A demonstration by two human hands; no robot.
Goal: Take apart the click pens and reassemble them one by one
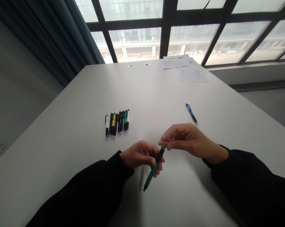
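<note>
both hands grip a slim green-and-black plastic pen [154, 166]: left hand [142, 154] wraps its barrel, right hand [187, 138] pinches the top; row of pens [117, 123] at ten o'clock on the white counter [85, 126].

Teal pen [151, 174] in left hand [139, 154], right hand [187, 138] at its top end.

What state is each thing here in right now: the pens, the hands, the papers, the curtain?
teal pen: lifted off the table, tilted, tip down.
left hand: closed around the teal pen's barrel.
right hand: fingers pinching the teal pen's top end.
row of pens: lying flat, side by side, untouched.
blue pen: lying alone, untouched.
papers: lying flat at the far edge.
curtain: drawn aside.
</note>
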